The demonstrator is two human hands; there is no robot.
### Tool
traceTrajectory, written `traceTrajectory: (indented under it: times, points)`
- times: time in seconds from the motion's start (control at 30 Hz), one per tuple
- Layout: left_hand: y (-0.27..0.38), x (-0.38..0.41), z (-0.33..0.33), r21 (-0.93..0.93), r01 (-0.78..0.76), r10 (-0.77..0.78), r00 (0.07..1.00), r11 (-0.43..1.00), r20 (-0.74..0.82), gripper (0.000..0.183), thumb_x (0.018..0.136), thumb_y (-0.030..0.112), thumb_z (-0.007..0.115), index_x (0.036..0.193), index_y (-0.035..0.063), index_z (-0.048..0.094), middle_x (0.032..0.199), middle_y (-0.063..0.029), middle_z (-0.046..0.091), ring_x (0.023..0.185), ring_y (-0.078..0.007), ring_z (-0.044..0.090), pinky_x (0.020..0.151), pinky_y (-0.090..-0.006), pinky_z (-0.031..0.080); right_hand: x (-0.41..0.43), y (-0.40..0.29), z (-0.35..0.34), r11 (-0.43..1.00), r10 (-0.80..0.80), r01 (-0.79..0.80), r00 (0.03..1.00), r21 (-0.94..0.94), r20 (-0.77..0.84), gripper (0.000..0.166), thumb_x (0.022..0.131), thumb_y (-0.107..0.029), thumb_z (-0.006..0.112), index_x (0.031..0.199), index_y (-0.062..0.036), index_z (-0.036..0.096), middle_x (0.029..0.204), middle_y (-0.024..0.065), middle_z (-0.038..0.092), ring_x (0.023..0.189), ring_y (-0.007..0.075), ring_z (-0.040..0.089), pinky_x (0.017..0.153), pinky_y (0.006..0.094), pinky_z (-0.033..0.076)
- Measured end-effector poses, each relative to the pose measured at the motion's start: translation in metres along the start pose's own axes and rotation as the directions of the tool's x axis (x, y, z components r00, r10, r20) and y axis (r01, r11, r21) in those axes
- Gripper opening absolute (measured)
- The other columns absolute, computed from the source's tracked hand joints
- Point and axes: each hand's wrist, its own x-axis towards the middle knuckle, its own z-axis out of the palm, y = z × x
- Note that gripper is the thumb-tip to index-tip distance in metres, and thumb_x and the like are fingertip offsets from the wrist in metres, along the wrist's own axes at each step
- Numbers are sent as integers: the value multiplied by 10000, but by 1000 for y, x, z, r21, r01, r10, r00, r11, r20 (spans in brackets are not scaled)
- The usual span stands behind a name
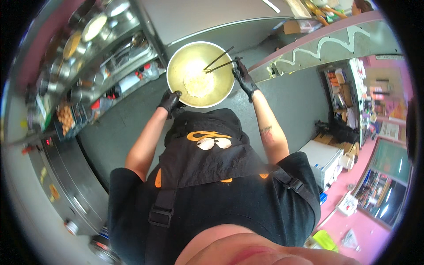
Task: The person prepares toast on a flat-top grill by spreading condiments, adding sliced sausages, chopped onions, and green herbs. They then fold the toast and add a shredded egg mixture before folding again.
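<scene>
A wide metal mixing bowl (179, 68) is held out in front of my body. Pale, finely cut food (198, 82) lies in the bottom of it; its exact kind is unclear. My left hand (170, 102), in a black glove, grips the near left rim with the thumb over the edge. On the opposite side my right hand (244, 79), gloved too, holds the bowl's right rim. A pair of dark chopsticks (220, 59) leans in the bowl, tips in the food. Their upper ends stick out over the right rim, one close to my right fingertips.
Metal shelves (109, 69) with pots and bottles stand left, above a crate of eggs (66, 119) and a steel appliance (73, 175). A counter partition (318, 46) runs at the right. Another person (361, 6) is at the far upper right. A white box-shaped appliance (323, 159) stands right.
</scene>
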Motion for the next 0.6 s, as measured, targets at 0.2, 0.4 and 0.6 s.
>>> traceTrajectory:
  times: [0.2,0.4,0.6]
  points:
    - [-56,-95,45,12,43,-42,997,999,-63,283,849,270,507,960,18,570,735,-100,607,585,-163,583,497,-282,469,-24,-86,24,886,-439,428,898,181,28,380,804,-239,646,1124,-68,536,1127,121,573,1104,224,472,922,355,386]
    - [-123,-193,61,-249,124,-176,963,961,-203,282,815,219,482,953,-10,570,734,-136,629,562,-182,603,495,-277,476,-128,-168,71,763,-412,634,624,-122,664,275,833,-326,590,811,-64,674,800,123,657,700,240,631,663,323,485]
    - [-193,-250,33,-406,145,-277,917,902,-287,302,816,184,469,1008,-35,550,738,-141,634,574,-183,620,484,-278,501,-147,-216,89,857,-307,465,806,-221,506,341,879,-368,523,873,-61,671,774,116,665,675,226,637,657,312,484]
